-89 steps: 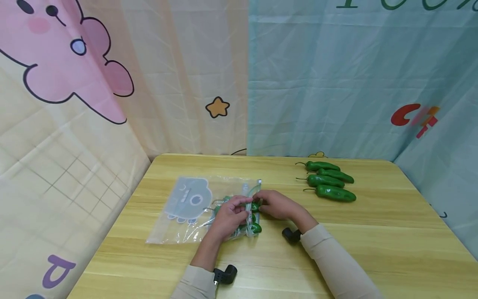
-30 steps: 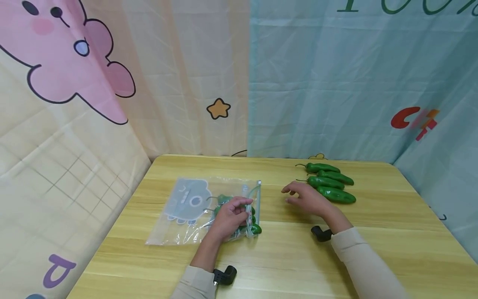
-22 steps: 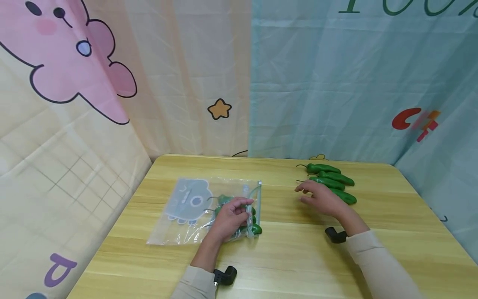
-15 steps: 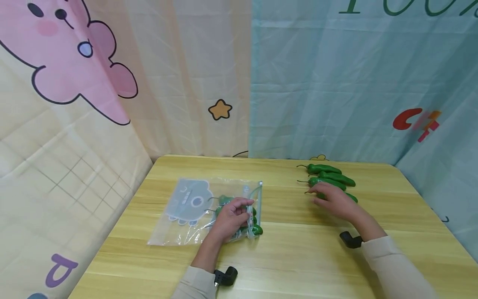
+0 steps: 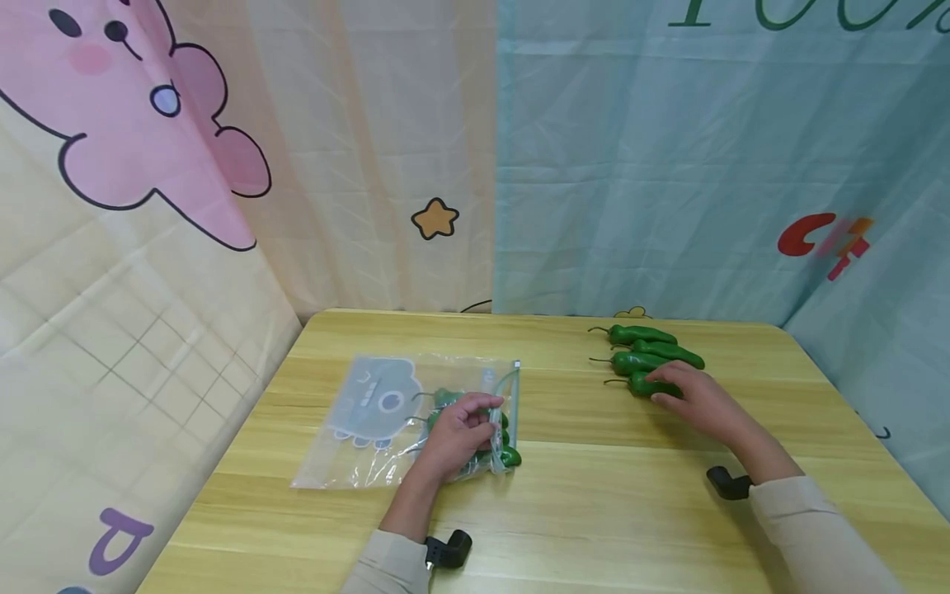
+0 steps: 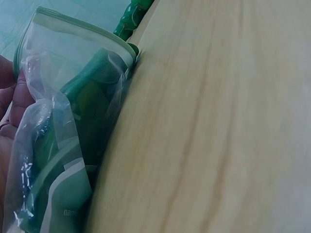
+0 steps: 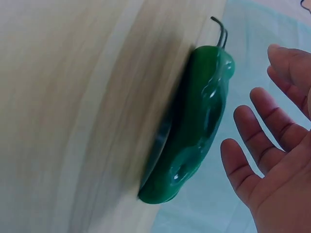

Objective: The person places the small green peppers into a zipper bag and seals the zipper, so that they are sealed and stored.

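Observation:
A clear zip bag (image 5: 326, 458) with a pale blue cartoon print lies at the left of the table. Several green peppers (image 5: 445, 398) show inside it, partly covered by my left hand (image 5: 456, 433), which pinches the bag near its mouth. The left wrist view shows the fingertips (image 6: 20, 99) at the bag's rim. Over on the right, my right hand (image 5: 701, 400) hovers at the front pepper (image 5: 638, 384) of a row. In the right wrist view its fingers (image 7: 260, 128) are spread and slightly bent, apart from that pepper (image 7: 199, 121).
Behind the front one lie more loose green peppers (image 5: 641, 334) in a row at the back right. The wooden table (image 5: 579, 511) meets printed curtains (image 5: 638, 165) at its back and sides. Both wrists carry small black cameras (image 5: 449, 549).
My right hand has left the bag's mouth and moved right to the front loose pepper. My left hand has stayed on the bag.

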`<state>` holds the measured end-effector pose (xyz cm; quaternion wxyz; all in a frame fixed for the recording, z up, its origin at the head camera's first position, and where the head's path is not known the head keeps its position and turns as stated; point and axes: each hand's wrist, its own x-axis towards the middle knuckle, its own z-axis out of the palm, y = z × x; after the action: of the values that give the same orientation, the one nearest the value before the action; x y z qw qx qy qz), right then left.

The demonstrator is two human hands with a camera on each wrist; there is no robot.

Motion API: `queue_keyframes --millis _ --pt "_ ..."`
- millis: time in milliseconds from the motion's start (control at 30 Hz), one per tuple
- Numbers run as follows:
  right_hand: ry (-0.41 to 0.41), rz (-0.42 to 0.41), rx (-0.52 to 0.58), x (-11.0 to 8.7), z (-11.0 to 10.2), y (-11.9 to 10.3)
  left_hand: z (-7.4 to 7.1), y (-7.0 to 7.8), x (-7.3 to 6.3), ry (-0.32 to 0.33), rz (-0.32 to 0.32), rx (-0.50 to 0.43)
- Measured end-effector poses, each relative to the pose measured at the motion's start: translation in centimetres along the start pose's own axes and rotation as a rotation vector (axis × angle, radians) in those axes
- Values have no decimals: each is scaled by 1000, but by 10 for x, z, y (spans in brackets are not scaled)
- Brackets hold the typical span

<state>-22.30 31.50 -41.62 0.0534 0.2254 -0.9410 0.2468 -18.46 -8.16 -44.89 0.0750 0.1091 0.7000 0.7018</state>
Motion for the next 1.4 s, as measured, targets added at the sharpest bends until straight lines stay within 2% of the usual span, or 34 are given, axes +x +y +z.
queue_keyframes --millis 333,567,1400 --pt "24 42 -23 -4 -2 5 0 1 -1 -1 -13 20" --pt "23 58 -23 -7 -5 13 -1 0 -1 2 -1 16" --pt "-43 132 -28 -12 -8 46 0 -1 -1 -1 -6 24"
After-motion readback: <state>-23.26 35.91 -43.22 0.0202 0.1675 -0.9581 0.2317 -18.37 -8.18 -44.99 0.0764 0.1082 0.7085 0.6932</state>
